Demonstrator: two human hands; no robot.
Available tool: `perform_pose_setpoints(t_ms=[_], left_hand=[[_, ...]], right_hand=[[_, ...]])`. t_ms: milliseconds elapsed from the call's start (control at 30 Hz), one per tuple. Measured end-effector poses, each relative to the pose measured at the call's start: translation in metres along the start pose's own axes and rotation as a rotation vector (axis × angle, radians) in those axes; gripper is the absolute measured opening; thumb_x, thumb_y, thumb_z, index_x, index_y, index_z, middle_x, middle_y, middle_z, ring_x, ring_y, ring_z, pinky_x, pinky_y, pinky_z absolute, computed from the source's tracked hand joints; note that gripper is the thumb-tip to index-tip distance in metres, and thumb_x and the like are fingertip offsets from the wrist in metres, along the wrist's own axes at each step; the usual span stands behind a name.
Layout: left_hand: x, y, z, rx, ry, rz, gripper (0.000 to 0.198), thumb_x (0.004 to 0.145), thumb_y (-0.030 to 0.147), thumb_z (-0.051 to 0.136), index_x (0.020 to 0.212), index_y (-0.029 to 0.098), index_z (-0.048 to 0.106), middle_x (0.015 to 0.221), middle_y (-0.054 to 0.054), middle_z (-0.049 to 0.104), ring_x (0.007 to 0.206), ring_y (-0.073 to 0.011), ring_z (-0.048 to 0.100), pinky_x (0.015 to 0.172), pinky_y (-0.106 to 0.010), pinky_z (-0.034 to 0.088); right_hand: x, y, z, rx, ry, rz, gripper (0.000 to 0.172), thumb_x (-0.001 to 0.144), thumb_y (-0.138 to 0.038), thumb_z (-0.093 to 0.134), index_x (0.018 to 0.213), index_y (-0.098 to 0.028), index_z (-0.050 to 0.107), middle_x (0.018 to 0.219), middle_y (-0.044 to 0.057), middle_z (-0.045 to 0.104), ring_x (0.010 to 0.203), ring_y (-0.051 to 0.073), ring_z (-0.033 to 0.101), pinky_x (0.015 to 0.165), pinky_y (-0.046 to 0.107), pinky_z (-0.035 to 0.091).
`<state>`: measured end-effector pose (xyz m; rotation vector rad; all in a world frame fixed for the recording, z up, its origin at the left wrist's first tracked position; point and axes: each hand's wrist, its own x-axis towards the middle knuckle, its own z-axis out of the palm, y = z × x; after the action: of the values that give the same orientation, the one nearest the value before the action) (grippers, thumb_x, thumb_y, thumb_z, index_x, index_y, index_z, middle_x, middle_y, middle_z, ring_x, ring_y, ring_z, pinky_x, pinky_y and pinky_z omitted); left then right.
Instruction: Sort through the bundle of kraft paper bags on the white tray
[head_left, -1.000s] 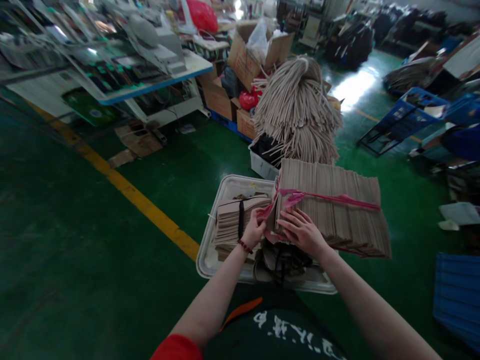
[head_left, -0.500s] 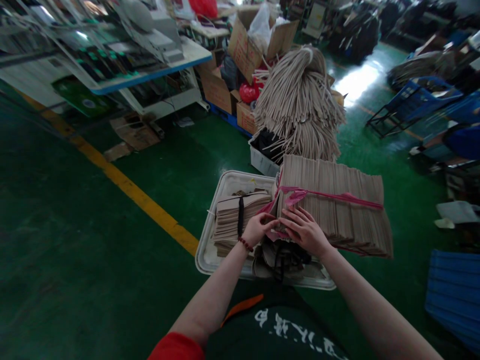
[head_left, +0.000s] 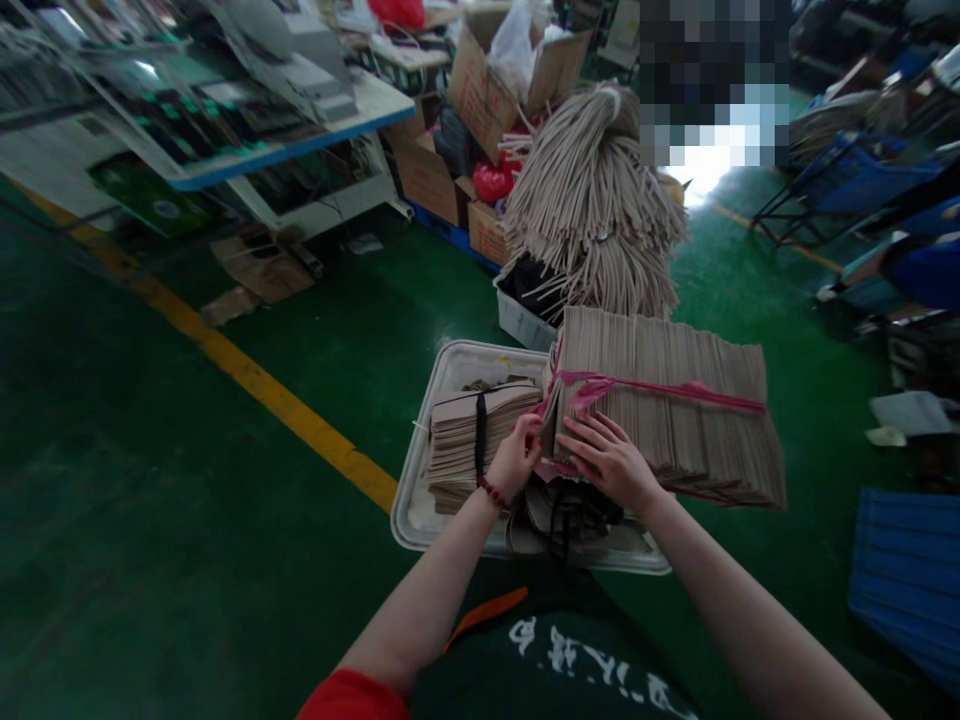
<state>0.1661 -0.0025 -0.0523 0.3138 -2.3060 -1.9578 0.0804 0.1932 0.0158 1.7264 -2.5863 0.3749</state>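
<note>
Green floor, white tray (head_left: 420,520) — both hands' fingers (head_left: 592,440) spread apart on the pink-tied paper bundle (head_left: 667,410).

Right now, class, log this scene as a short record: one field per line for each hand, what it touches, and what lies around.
left hand: at the near end of the tied bundle, fingers curled
right hand: flat on the bundle's near end
bundle: brown paper bags tied with pink string
tray: white, holds a smaller stack with a black band
behind: heap of paper-cord handles
floor: green, yellow line
</note>
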Motion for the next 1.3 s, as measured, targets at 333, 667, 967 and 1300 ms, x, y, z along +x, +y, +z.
perform_pose_setpoints(t_ms=[333, 667, 967, 1300], left_hand=[[0.0015, 0.0097, -0.0009, 0.053, -0.042, 0.006, 0.027, 0.081, 0.043, 0.066, 0.085, 0.016, 0.069, 0.077, -0.002, 0.065, 0.068, -0.0143, 0.057, 0.062, -0.022, 0.043], [0.0046, 0.0027, -0.0036, 0.018, -0.096, 0.0, 0.03, 0.085, 0.044, 0.061, 0.089, 0.015, 0.066, 0.08, -0.003, 0.067, 0.073, -0.0147, 0.061, 0.067, -0.022, 0.047], [0.0027, 0.0049, -0.0018, 0.12, -0.085, 0.081, 0.014, 0.082, 0.02, 0.056, 0.093, 0.019, 0.066, 0.085, -0.001, 0.063, 0.079, -0.0148, 0.057, 0.073, -0.023, 0.045], [0.0038, 0.0093, 0.0007, 0.158, -0.087, 0.052, 0.03, 0.083, 0.046, 0.063, 0.085, 0.017, 0.067, 0.081, -0.001, 0.065, 0.075, -0.0145, 0.057, 0.069, -0.022, 0.044]], right_hand=[[-0.0029, 0.0042, 0.001, 0.029, 0.015, -0.014, 0.049, 0.094, -0.026, 0.051, 0.142, -0.032, 0.043, 0.148, -0.001, 0.041, 0.139, 0.022, 0.033, 0.116, 0.048, 0.029], [-0.0037, 0.0052, 0.0007, 0.035, 0.023, -0.014, 0.048, 0.093, -0.029, 0.053, 0.141, -0.032, 0.045, 0.148, -0.001, 0.041, 0.139, 0.022, 0.033, 0.116, 0.048, 0.029], [-0.0032, 0.0067, 0.0027, 0.049, 0.043, -0.039, 0.045, 0.094, -0.029, 0.051, 0.139, -0.028, 0.047, 0.146, 0.001, 0.045, 0.139, 0.022, 0.033, 0.116, 0.049, 0.028], [-0.0048, 0.0067, 0.0028, 0.079, 0.062, -0.021, 0.041, 0.094, -0.027, 0.052, 0.135, -0.028, 0.052, 0.144, 0.001, 0.047, 0.138, 0.021, 0.035, 0.117, 0.048, 0.027]])
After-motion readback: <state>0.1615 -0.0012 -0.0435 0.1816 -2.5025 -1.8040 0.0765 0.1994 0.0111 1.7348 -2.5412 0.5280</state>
